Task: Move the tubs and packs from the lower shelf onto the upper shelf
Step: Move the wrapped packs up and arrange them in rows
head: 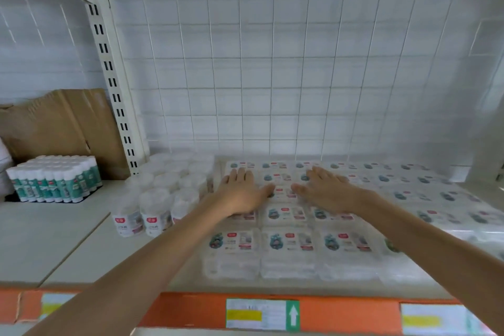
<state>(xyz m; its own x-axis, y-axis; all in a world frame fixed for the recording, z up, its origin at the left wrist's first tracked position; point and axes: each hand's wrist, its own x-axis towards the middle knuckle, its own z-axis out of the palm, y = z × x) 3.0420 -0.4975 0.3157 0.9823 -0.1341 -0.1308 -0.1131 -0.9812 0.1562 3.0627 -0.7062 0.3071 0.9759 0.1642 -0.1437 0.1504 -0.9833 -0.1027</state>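
Orange price rail (341,311) is edging the shelf (81,240) at six o'clock. Beyond it, flat plastic packs (289,243) are lying in rows. The left hand (240,191) and right hand (327,191) are resting on them, fingers straight and gripping nothing. They are probably squaring the rows, so the next move calls for lifting clear and reaching down for more. White tubs (163,194) are standing at nine o'clock of the hands. Green-labelled sticks (57,180) and cardboard (62,125) are sitting farther off at ten, with a wire grid (272,63) behind.

Left hand (241,194) and right hand (326,192) flat on packs (286,243), tubs (163,194) beside.
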